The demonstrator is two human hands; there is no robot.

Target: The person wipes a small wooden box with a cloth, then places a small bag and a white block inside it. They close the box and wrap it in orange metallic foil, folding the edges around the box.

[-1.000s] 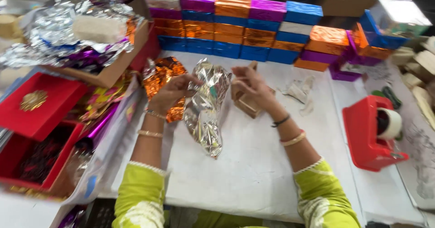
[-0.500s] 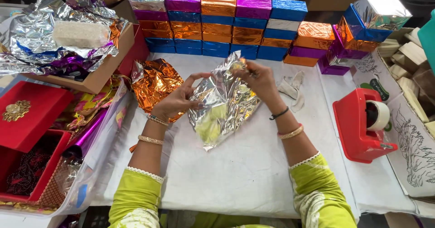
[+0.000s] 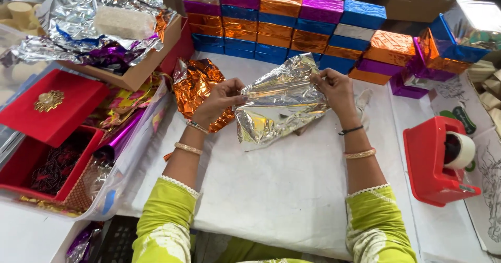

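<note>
A crinkled silver foil sheet (image 3: pixel 276 103) is stretched between both hands above the white table (image 3: pixel 271 190). My left hand (image 3: pixel 222 98) pinches its left edge. My right hand (image 3: pixel 334 88) grips its upper right corner. Something brown pokes out under the sheet's lower right edge; what it is stays hidden. A crumpled orange foil sheet (image 3: pixel 198 85) lies just behind my left hand.
Foil-wrapped boxes (image 3: pixel 292 17) in purple, orange, blue and silver are stacked along the back. A red tape dispenser (image 3: pixel 438 158) stands at the right. At the left sit a red box with an ornate lid (image 3: pixel 52 109) and a cardboard box of foil scraps (image 3: pixel 99 28).
The silver sheet has gone from upright and folded to spread wide between my hands. My right hand moved right and back, and my left hand shifted to the sheet's left edge.
</note>
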